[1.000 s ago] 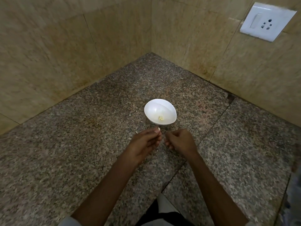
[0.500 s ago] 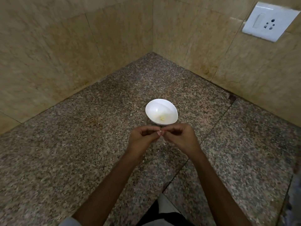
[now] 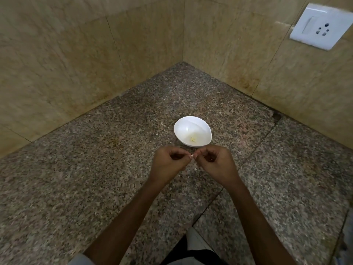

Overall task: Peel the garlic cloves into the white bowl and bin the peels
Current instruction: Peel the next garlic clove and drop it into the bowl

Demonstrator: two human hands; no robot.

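A small white bowl (image 3: 192, 131) stands on the granite counter with a pale yellow peeled garlic piece (image 3: 193, 139) at its bottom. Just in front of the bowl, my left hand (image 3: 169, 162) and my right hand (image 3: 215, 161) meet fingertip to fingertip. Between their pinched fingers is a small whitish garlic clove (image 3: 192, 156), mostly hidden. A thin scrap of peel (image 3: 195, 169) shows just below the hands. No bin is in view.
The speckled granite counter (image 3: 95, 178) fills a corner between two beige tiled walls (image 3: 76, 64). A white switch and socket plate (image 3: 320, 25) sits on the right wall. A seam in the counter runs from front centre toward the right wall.
My hands were apart one second ago, the left pinching the clove. They came together in front of the bowl and now both pinch it, nearly still since half a second ago.
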